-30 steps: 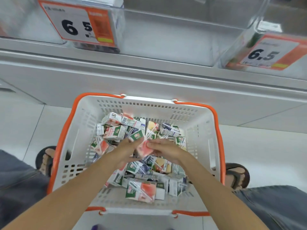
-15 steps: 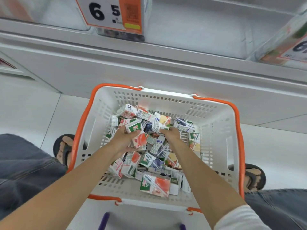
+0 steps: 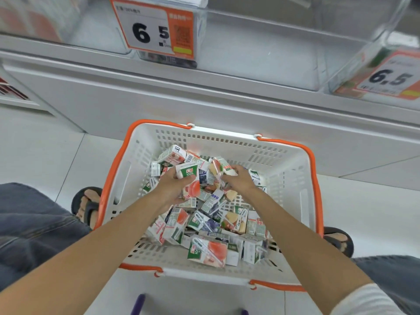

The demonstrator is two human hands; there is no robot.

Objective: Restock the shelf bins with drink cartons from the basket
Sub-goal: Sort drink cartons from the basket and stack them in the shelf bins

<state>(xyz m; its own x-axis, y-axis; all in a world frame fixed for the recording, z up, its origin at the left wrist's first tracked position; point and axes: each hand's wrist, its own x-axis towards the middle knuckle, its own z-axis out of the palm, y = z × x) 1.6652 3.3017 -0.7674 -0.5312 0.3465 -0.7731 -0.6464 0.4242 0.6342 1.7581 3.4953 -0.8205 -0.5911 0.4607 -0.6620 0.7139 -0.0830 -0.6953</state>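
Green-and-white "100%" carton point(image 3: 189, 176) gripped in left hand point(image 3: 171, 186), right hand point(image 3: 238, 181) clutching second carton point(image 3: 223, 167) — price tag point(image 3: 154, 30) "6.5"

A second ago both hands met over one green-and-peach carton point(image 3: 189, 181) at the middle of the basket point(image 3: 227, 144). Since then the right hand point(image 3: 239, 181) has let go of it and moved to the far side of the heap, where its fingers point(image 3: 227, 177) now curl round a second carton point(image 3: 223, 167). The left hand point(image 3: 171, 186) now holds the first carton alone, raised a little off the pile. The view has swung: the left price label point(image 3: 156, 30) sits further right, and a white sleeve point(image 3: 363, 301) has come into view.
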